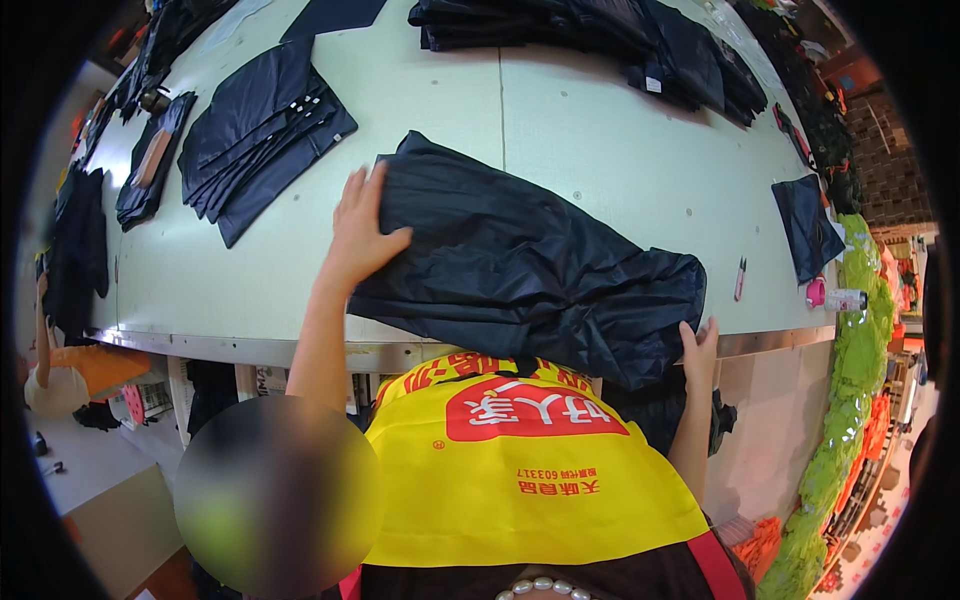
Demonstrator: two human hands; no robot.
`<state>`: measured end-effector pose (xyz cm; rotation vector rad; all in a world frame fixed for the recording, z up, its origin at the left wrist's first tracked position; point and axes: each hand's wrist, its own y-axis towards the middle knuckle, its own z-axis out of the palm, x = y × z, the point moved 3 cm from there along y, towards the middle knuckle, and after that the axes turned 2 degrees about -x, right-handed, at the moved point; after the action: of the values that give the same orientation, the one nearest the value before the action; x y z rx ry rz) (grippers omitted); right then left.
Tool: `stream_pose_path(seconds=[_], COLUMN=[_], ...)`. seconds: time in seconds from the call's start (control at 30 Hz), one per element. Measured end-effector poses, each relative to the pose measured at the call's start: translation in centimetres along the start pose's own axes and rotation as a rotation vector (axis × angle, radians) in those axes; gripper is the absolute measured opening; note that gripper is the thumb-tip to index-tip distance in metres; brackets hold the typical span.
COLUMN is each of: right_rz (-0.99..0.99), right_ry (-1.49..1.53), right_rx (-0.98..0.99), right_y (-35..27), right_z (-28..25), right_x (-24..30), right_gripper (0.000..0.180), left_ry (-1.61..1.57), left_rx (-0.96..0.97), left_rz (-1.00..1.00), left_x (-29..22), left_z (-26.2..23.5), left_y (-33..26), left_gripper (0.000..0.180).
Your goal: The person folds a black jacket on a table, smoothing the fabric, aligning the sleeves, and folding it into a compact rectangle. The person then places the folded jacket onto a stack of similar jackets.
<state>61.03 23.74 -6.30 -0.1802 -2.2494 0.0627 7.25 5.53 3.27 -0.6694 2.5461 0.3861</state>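
A thin, dark navy piece of clothing (520,250) lies creased across the near part of the table, its lower right part hanging over the front edge. What kind of garment it is cannot be made out. My left hand (362,228) rests at its left edge, thumb spread from the stretched fingers, fingertips touching the cloth. At the lower right corner is my right hand (699,352), fingers apart, thumb side against the fabric. Neither hand grips it.
The pale table (440,90) carries a fanned stack of dark garments (265,135) at left and a long dark pile (590,35) at the back. A small pen-like tool (740,279), a folded dark piece (806,228) and a pink-capped bottle (848,299) lie right. Green fabric (850,375) heaps beyond.
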Motion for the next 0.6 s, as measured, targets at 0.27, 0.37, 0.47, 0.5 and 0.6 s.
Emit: stream_pose_path(seconds=[0.27, 0.37, 0.47, 0.5, 0.6], right_rz=[0.587, 0.053, -0.495, -0.597, -1.313], right_ry=[0.769, 0.660, 0.224, 0.012, -0.441], right_rx=[0.364, 0.413, 0.378, 0.364, 0.145], right_y=[0.7, 0.7, -4.8, -7.6, -14.6], right_z=[0.1, -2.3, -1.9, -0.5, 7.9], right_x=[6.6, 18.3, 31.1, 34.2, 37.0], right_gripper=[0.060, 0.052, 0.039, 0.034, 0.021], left_ry=[-0.717, -0.711, -0.829, -0.849, -0.999], left_rx=[0.349, 0.269, 0.146, 0.081, -0.026], left_rz=[-0.495, -0.554, -0.599, -0.611, -0.736], left_x=[6.1, 5.3, 4.2, 4.0, 1.0], left_z=[2.8, 3.6, 5.5, 6.4, 7.6], left_y=[-0.4, -2.7, -5.6, -6.7, -9.4], left_gripper=[0.100, 0.100, 0.096, 0.095, 0.091])
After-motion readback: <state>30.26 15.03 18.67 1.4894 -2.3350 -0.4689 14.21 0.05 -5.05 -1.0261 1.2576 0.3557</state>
